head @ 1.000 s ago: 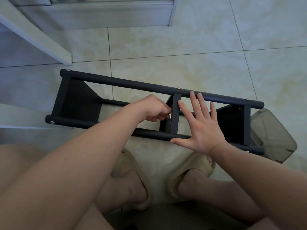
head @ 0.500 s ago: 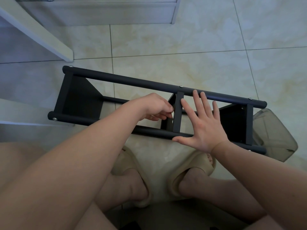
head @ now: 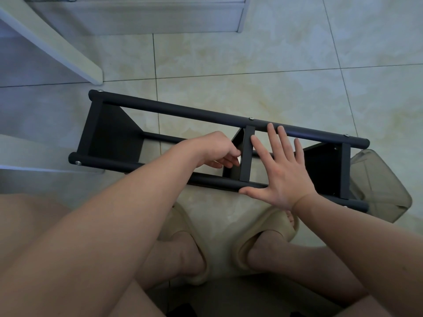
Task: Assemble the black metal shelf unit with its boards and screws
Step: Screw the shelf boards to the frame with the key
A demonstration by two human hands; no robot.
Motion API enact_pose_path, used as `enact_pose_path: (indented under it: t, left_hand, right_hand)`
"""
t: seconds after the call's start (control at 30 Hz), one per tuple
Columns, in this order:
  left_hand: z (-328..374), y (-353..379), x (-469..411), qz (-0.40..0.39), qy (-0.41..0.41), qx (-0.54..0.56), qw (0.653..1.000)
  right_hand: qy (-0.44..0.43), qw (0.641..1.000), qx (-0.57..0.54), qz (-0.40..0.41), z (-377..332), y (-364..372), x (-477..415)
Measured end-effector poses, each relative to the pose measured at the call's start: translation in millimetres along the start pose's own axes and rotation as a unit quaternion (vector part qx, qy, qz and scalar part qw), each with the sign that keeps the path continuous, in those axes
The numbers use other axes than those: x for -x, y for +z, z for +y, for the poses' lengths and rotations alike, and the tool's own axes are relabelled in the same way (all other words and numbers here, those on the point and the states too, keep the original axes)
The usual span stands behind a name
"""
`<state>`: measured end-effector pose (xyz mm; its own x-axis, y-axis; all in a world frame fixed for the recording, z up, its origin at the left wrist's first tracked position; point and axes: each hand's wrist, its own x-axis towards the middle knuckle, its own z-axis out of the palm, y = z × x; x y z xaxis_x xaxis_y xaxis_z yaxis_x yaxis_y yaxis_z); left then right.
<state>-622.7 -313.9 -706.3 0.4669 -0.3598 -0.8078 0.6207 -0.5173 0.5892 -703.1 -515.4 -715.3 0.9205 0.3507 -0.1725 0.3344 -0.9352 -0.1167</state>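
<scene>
Two hands are laid on the black shelf unit, which is set on its side on the tiled floor. Open floor is seen beyond its far tube; a translucent bin is placed just beside its right end. The right hand is spread flat, its grip wide, across both tubes. The left hand is curled at the middle strut, its grip narrow; whether anything is held cannot be told.

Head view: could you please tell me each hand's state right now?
Left hand: curled beside middle crossbar; grip cannot be told.
Right hand: open, flat on the shelf frame.
</scene>
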Motion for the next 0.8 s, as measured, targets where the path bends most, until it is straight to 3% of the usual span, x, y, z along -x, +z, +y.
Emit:
enact_pose_path:
  t: [0.8]
  left_hand:
    - [-0.8,-21.2,9.8,-0.078,0.016,-0.171,0.982]
  right_hand:
    - [0.004,1.0,0.005,-0.011,-1.0,-1.7,0.0]
